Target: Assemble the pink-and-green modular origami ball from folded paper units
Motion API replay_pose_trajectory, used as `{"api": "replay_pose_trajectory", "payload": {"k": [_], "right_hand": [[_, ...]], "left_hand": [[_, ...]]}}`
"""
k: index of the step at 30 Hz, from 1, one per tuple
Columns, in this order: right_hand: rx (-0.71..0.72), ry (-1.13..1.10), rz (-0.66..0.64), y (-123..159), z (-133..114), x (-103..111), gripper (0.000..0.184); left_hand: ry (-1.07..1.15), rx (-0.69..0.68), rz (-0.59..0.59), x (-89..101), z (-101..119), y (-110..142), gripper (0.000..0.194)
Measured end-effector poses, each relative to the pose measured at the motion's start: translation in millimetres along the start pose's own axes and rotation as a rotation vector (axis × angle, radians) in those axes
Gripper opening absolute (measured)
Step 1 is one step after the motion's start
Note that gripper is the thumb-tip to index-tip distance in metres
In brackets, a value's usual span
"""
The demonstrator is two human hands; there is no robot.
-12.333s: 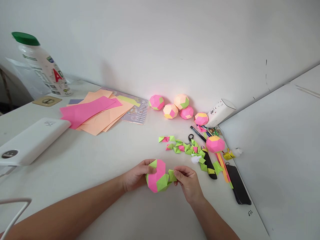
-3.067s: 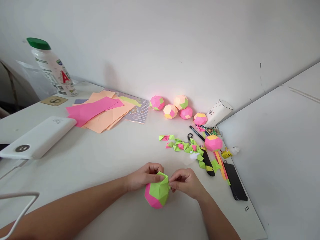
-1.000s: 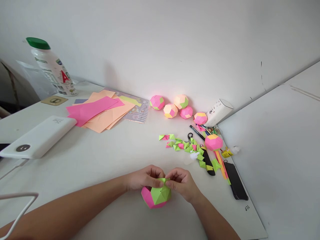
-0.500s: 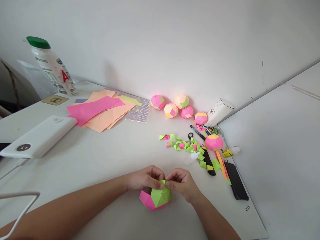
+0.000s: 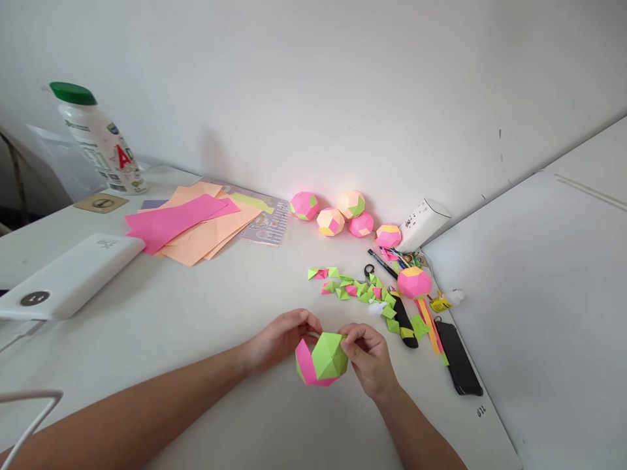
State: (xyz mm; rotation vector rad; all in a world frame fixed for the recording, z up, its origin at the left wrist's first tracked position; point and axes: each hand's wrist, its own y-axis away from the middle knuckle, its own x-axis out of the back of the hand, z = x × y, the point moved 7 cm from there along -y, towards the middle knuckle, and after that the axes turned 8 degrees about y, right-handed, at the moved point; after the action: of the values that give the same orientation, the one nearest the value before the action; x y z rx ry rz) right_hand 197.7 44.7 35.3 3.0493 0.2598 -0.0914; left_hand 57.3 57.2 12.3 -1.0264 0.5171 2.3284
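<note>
A partly closed paper ball (image 5: 329,356), folded from green and pink pieces, is held up near the table's front. A gap shows at its upper left, between a pink flap and the green faces. My right hand (image 5: 368,356) pinches its right edge between thumb and fingers. Just behind and left of the ball, my left hand (image 5: 284,336) has its fingers apart and slightly curled; whether a fingertip touches the back of the ball is hidden. Beyond the hands lie several small folded green and pink paper pieces (image 5: 362,292).
Finished paper balls (image 5: 330,222) sit along the wall. On the right are a cutter (image 5: 404,320), a black case (image 5: 458,359), a glue bottle (image 5: 443,301) and a marker (image 5: 383,263). Coloured sheets (image 5: 196,225), a white power bank (image 5: 73,274) and a bottle (image 5: 100,143) stand left.
The ball has risen and moved right, turning so its gap shows. My left hand has let go of the top green piece and drawn back left; my right hand still grips the ball.
</note>
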Motion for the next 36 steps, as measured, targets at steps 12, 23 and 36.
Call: {"api": "replay_pose_trajectory", "payload": {"k": [12,23,36], "right_hand": [[0.004,-0.151,0.226,-4,1,17,0.023],[-0.056,-0.142,0.073,-6,7,3,0.041],[-0.027,-0.082,0.113,-7,6,6,0.037]], "left_hand": [[0.025,0.072,-0.117,-2.9,-8,-1,0.048],[0.132,0.088,0.021,12.8,-10,-4,0.05],[0.085,0.075,-0.099,2.1,-7,-2,0.054]]}}
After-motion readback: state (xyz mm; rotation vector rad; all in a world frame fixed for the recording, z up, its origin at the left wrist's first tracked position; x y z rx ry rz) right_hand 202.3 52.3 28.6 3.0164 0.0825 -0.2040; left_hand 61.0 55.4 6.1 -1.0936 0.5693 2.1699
